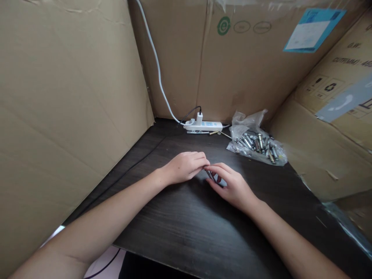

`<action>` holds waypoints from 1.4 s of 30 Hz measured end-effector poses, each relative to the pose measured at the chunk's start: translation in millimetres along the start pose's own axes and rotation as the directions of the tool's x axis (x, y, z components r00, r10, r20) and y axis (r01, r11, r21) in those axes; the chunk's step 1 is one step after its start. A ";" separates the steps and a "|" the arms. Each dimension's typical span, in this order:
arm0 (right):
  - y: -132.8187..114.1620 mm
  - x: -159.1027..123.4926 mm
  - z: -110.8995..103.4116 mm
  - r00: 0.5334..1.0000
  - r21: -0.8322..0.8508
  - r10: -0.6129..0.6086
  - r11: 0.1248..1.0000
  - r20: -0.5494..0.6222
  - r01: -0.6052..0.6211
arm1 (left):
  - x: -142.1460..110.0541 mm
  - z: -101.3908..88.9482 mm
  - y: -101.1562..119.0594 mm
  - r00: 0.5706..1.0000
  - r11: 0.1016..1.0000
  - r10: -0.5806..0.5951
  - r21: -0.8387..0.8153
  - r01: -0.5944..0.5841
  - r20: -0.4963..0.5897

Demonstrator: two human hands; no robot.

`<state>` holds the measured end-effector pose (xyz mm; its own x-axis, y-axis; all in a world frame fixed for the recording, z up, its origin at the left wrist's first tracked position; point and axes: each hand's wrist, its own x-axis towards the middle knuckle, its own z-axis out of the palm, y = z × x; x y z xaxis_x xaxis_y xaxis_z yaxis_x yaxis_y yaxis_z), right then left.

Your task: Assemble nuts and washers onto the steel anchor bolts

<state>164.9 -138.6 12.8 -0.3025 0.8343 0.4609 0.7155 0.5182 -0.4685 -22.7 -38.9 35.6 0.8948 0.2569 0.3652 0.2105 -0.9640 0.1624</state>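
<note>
My left hand and my right hand meet fingertip to fingertip above the middle of the dark table. Between the fingers of my right hand runs a slim, shiny metal piece, slanting down to the right; its exact kind is hard to make out. The fingers of my left hand are bent and pressed together at the upper end of this piece, and they cover that end. A clear plastic bag lies beyond my right hand, with several metal expansion bolts inside.
At the back of the dark wooden table lies a white power strip with a plugged-in charger. Loose metal parts lie before it. A black cable crosses the left side. Cardboard boxes wall in the back and both sides.
</note>
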 end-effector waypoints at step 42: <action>-13.3 2.9 3.6 0.842 0.945 0.446 -0.025 0.304 -0.327 | -1.6 -1.2 -0.6 0.995 0.995 -0.101 0.005 0.101 -0.009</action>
<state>152.3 -142.5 17.7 -0.1267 0.9907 -0.0500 -0.5140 -0.1087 -0.8509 -24.7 -38.7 36.0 0.8654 0.3537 0.3549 0.3019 -0.9334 0.1940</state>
